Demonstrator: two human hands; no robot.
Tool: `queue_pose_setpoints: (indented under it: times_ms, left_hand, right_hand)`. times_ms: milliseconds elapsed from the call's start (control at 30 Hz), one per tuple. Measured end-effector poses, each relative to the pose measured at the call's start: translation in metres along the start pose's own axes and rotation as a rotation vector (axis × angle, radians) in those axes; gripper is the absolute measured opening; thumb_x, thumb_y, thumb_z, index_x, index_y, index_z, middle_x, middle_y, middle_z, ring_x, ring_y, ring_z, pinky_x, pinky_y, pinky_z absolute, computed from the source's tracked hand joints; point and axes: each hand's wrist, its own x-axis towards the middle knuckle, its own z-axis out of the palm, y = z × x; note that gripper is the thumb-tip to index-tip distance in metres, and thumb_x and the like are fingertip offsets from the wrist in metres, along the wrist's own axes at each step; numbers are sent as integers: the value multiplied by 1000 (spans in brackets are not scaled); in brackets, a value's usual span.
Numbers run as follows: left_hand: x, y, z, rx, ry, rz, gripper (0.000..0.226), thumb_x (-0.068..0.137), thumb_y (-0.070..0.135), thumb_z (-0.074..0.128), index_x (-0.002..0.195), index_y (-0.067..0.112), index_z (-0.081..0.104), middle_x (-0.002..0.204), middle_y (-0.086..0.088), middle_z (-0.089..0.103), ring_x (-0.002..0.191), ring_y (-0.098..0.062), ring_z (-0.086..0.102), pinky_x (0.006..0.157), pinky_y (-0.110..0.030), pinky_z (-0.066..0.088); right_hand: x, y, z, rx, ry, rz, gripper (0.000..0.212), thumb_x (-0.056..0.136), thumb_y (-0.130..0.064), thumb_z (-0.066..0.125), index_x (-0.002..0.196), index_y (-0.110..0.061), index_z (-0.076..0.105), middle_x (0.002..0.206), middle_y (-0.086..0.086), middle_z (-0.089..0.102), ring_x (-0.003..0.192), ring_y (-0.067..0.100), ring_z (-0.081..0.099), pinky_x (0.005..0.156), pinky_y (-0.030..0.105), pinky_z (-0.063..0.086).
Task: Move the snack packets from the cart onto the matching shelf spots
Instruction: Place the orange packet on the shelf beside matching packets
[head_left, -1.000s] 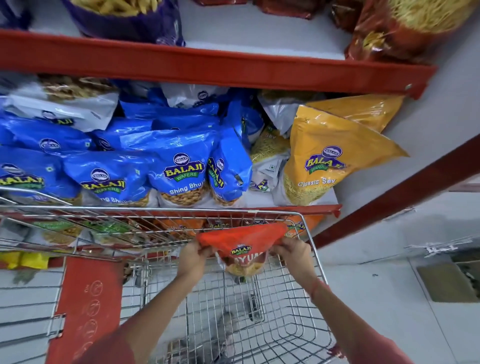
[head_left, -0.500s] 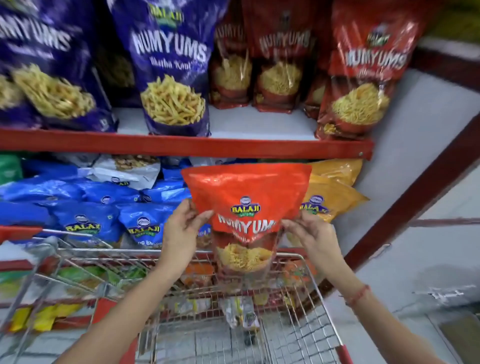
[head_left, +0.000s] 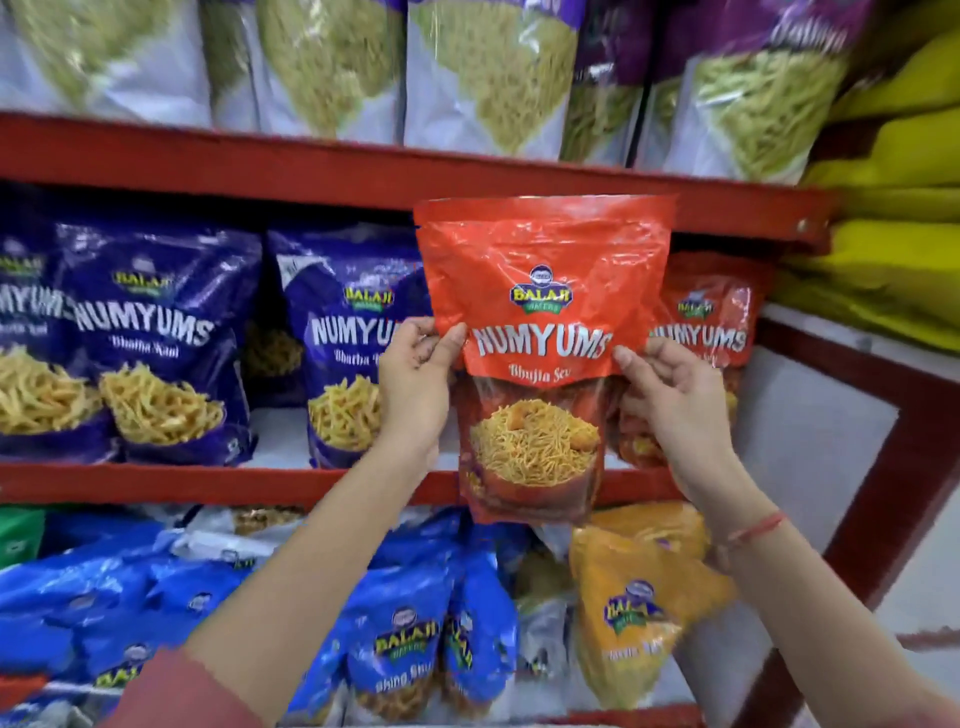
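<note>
Both hands hold one red packet (head_left: 540, 291) upright in front of the middle shelf (head_left: 208, 483). The left hand (head_left: 415, 384) pinches the packet's left edge, thumb on the front face and fingers behind; the right hand (head_left: 670, 395) pinches the right edge in the same way. The hands stand apart, one on each side of the packet at the level of its "NUMYUMS" lettering. A red thread (head_left: 753, 530) circles the right wrist.

The packet's top edge overlaps the red front rail of the upper shelf (head_left: 311, 166); its bottom edge hangs below the front rail of the middle shelf. Whether it touches either rail cannot be told.

Just behind the right hand, a matching red packet (head_left: 711, 317) stands on the middle shelf. To the left of the left hand, purple packets (head_left: 150, 343) of the same brand stand in a row on that shelf, the nearest one (head_left: 348, 338) partly hidden by the left hand.

Above the hands, the upper shelf carries white and purple packets (head_left: 488, 73), blurred. Below the forearms, the lower shelf holds blue packets (head_left: 395, 644) and, under the right forearm, a yellow packet (head_left: 634, 613). To the right of the right hand lies a stack of yellow bags (head_left: 893, 260).
</note>
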Motion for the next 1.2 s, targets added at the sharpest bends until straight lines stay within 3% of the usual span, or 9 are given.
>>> queue_pose_setpoints:
  times_ms: [233, 367, 500, 600, 733, 933, 1033, 1100, 1200]
  left_hand:
    - [57, -28, 45, -14, 126, 12, 7, 86, 7, 60, 83, 13, 57, 67, 1, 60, 54, 3, 56, 59, -13, 46]
    - [75, -60, 57, -8, 207, -41, 20, 86, 5, 59, 74, 21, 54, 70, 2, 60, 61, -6, 54, 68, -25, 44]
    - [93, -75, 73, -24, 336, -69, 4, 85, 4, 59, 89, 6, 60, 78, -8, 62, 63, -10, 52, 65, -25, 44]
    - [102, -79, 74, 32, 375, -96, 15, 86, 9, 60, 98, -1, 61, 88, -16, 66, 75, -18, 56, 64, -24, 46]
    - [107, -87, 70, 69, 335, -124, 17, 87, 11, 59, 100, 1, 60, 106, -22, 69, 85, -17, 57, 72, -28, 45]
    - [110, -94, 64, 99, 213, -109, 27, 92, 21, 53, 110, 2, 55, 116, -20, 66, 93, -19, 58, 73, -24, 46]
    - [103, -102, 57, 216, 182, -194, 43, 92, 47, 43, 118, 14, 55, 126, -14, 60, 110, -27, 57, 98, -39, 45]
    - [97, -111, 50, 302, 180, -323, 69, 85, 68, 28, 131, 19, 48, 143, -12, 46, 132, -32, 42, 115, -47, 27]
    - [97, -147, 36, 173, 192, -539, 131, 39, 102, 16, 135, 18, 44, 145, -12, 46, 130, -31, 46, 114, -49, 32]
  right_hand:
    - [78, 50, 11, -44, 159, 45, 8, 86, -26, 63, 79, -25, 64, 77, 3, 71, 74, 23, 59, 68, 44, 45]
    - [102, 83, 23, -160, 255, 48, 20, 87, -20, 66, 69, -20, 57, 65, -3, 64, 58, 4, 55, 65, 36, 44]
    - [116, 106, 36, -194, 346, 34, 13, 90, -13, 63, 78, -14, 57, 77, 11, 67, 74, 21, 59, 73, 37, 45]
    - [128, 120, 42, -185, 379, 72, 17, 91, -17, 63, 76, -12, 56, 82, 24, 70, 74, 21, 57, 71, 33, 43]
    - [139, 133, 44, -194, 378, 137, 21, 91, -19, 62, 73, -20, 52, 86, 20, 72, 77, 23, 59, 75, 33, 44]
    - [141, 144, 39, -226, 304, 162, 26, 92, -39, 57, 102, -15, 63, 103, 15, 73, 97, 32, 67, 90, 45, 53]
    - [130, 160, 36, -132, 228, 309, 65, 79, -77, 42, 120, -29, 56, 123, 8, 67, 112, 32, 62, 100, 54, 49]
    - [125, 181, 33, -60, 179, 442, 92, 62, -96, 29, 126, -34, 52, 136, 4, 59, 123, 32, 56, 107, 57, 42]
    - [119, 211, 24, -43, 94, 552, 109, 53, -102, 25, 131, -33, 53, 140, 2, 57, 128, 31, 51, 111, 58, 36]
